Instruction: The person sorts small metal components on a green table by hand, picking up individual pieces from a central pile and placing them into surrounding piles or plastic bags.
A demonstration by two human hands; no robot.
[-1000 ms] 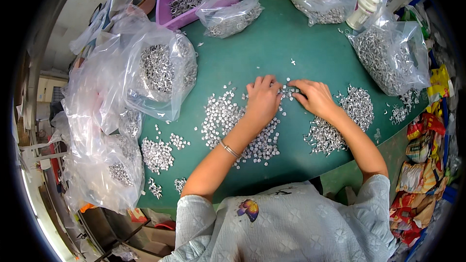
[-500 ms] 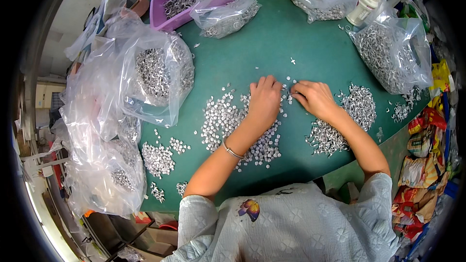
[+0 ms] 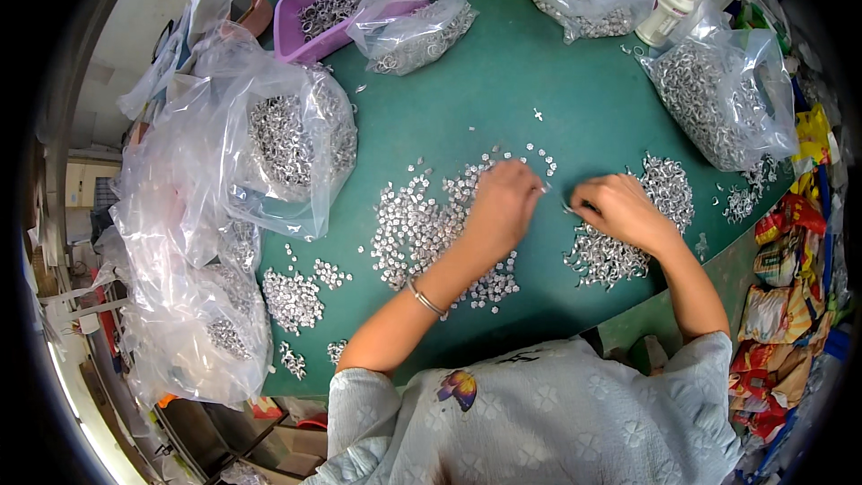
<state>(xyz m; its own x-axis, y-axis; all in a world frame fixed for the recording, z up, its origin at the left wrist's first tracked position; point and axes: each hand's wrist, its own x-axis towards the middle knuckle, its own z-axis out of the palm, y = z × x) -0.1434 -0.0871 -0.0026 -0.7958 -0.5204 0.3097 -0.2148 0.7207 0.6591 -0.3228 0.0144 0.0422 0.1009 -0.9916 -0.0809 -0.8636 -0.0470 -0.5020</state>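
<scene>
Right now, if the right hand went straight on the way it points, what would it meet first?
Most likely the left hand, across a gap from the right hand, though their heights are unclear.

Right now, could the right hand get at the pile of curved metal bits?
Most likely yes: the right hand is close by the pile, which lies loose on the table with nothing but that arm over it.

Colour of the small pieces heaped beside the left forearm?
The small pieces are silvery; the head view shows them best.
</scene>
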